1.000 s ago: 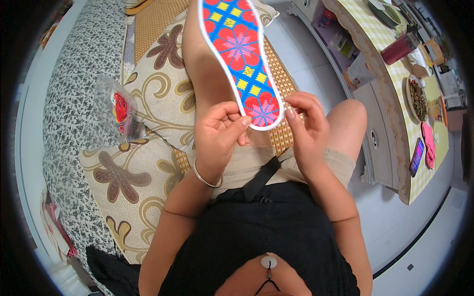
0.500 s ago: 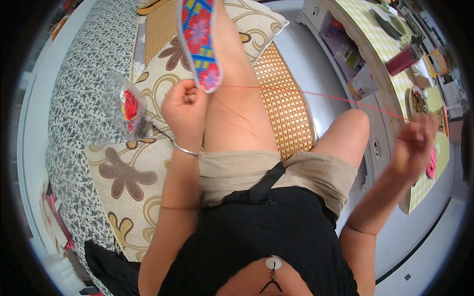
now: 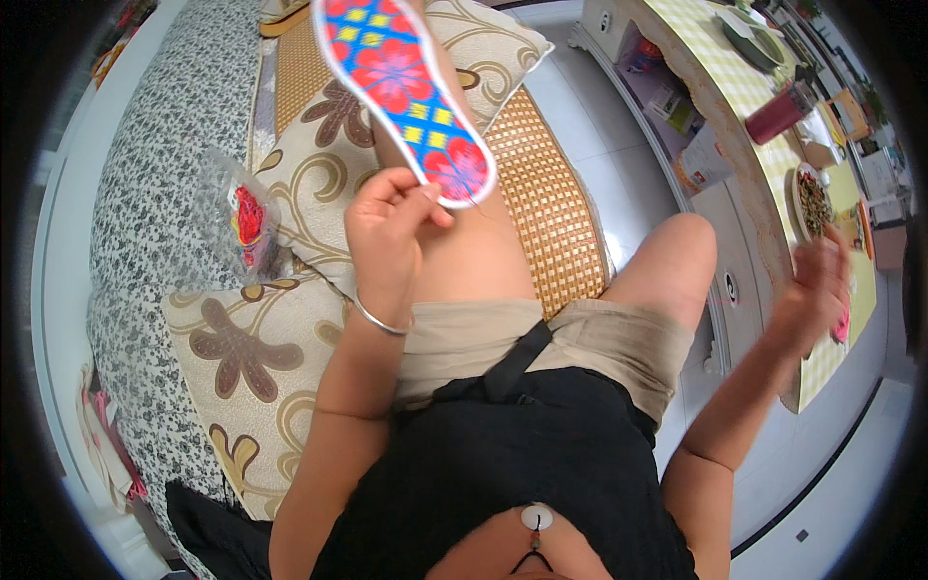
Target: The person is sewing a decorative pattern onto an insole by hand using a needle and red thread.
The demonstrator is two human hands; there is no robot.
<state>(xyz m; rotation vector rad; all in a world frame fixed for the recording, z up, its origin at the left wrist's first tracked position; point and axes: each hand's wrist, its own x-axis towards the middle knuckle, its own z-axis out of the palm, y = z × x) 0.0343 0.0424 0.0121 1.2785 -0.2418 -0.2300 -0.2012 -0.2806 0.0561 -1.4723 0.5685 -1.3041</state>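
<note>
My left hand [image 3: 391,227] pinches the rounded heel edge of an embroidered insole [image 3: 411,92]. The insole has a white rim and a blue ground with red flowers and yellow patches, and it is held above my leg; its far end runs out of the picture. Out to the right, near the table edge, my right hand [image 3: 817,290] is raised and smeared by motion. Its fingers are too blurred to show what they hold. A clear plastic bag [image 3: 249,227] with red and yellow thread lies on the seat to the left of my left hand.
Patterned cushions [image 3: 246,348] lie at my left and a woven mat [image 3: 556,222] beneath my legs. A cabinet table with a checked cloth [image 3: 696,58] stands at the right, carrying a dark red bottle [image 3: 778,114] and a plate of food [image 3: 810,198].
The insole has swung right and tilted, showing its patterned face more fully. The red thread stretched from it to my right hand is no longer plainly visible. My right hand remains far right.
</note>
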